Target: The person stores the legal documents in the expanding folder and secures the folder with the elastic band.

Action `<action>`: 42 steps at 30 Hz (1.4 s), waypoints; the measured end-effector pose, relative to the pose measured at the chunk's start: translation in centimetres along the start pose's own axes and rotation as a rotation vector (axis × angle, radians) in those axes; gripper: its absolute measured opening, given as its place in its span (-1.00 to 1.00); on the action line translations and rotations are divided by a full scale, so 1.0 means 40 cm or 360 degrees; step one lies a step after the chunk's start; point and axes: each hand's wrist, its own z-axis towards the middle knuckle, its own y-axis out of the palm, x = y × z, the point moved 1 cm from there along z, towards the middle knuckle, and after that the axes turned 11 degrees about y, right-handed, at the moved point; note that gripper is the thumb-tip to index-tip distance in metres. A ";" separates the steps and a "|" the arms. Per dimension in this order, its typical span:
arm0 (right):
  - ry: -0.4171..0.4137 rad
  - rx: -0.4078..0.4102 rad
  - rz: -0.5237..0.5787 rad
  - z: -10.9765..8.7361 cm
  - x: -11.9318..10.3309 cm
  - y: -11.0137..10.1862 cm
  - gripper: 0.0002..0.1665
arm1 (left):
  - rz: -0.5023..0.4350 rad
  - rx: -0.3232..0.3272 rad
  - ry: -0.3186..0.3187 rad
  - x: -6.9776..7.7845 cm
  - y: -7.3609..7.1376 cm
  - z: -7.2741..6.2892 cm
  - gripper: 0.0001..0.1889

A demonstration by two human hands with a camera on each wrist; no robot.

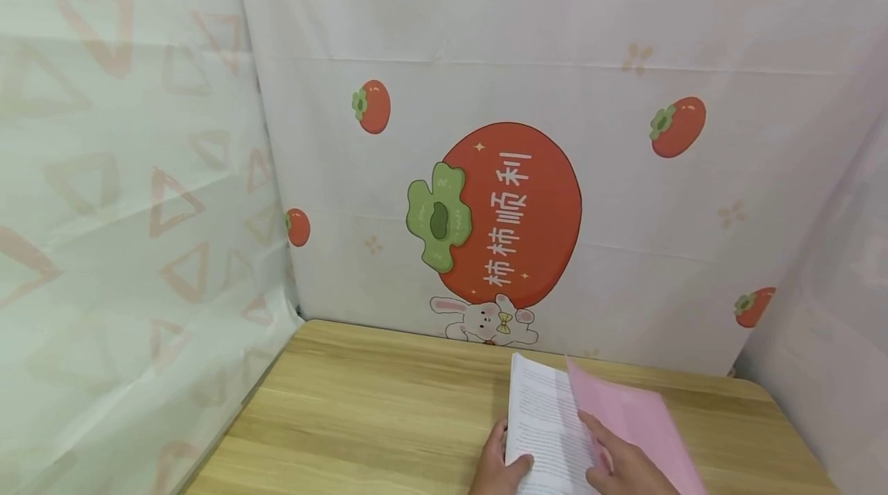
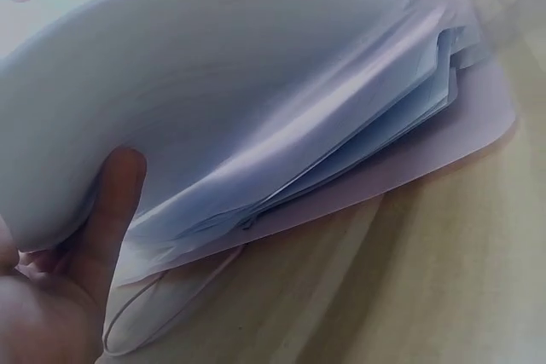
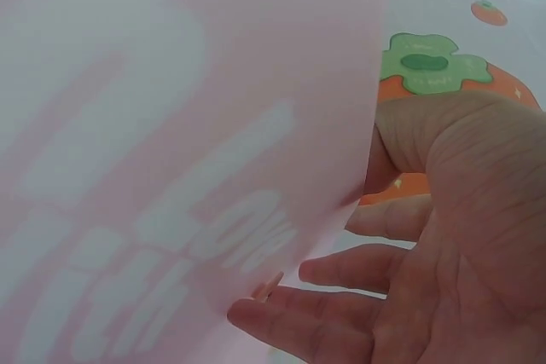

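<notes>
A pink folder [image 1: 634,422] lies opened at the table's front right, with a stack of printed white papers [image 1: 548,410] on its left side. My left hand [image 1: 501,466] grips the papers' left edge, thumb on top. In the left wrist view, the papers [image 2: 196,66] bow upward over glossy clear sleeves and a pink back cover [image 2: 478,121]. My right hand [image 1: 624,466] holds the pink cover's edge. In the right wrist view, its thumb goes behind the cover [image 3: 281,66], whose white lettering shows, and its fingers are on the near side.
The wooden table [image 1: 361,402] extends to the left of the folder. A thin elastic cord [image 2: 136,300] loops out beneath the folder. Behind the table hangs a white cloth [image 1: 430,17] printed with persimmons, and another patterned cloth [image 1: 125,171] hangs at the left.
</notes>
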 end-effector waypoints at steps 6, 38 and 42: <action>0.0032 -0.0024 0.0003 0.000 -0.001 0.001 -0.07 | -0.0022 0.0043 0.0053 -0.010 0.011 -0.011 -0.33; -0.0027 -0.0021 0.0011 0.002 -0.008 0.006 -0.10 | -0.0054 -0.0376 -0.0201 0.002 0.019 0.028 -0.47; -0.0005 -0.0044 0.0013 0.002 -0.009 0.006 -0.10 | -0.0061 -0.0358 -0.0213 -0.004 0.036 0.030 -0.49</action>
